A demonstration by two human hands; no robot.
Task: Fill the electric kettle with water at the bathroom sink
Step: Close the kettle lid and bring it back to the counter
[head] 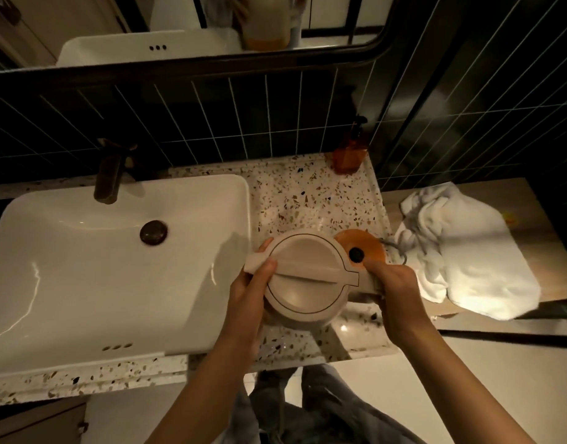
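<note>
Your right hand (392,283) grips the kettle (303,277) handle; your left hand (251,283) clasps its spout side, steadying it toward the sink (83,283) at nine o'clock.

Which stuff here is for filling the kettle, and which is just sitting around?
For the job: round beige plastic kettle, held by the left hand and right hand; white rectangular sink; dark metal tap.

Just lying about: amber soap pump bottle; crumpled white towel.
</note>
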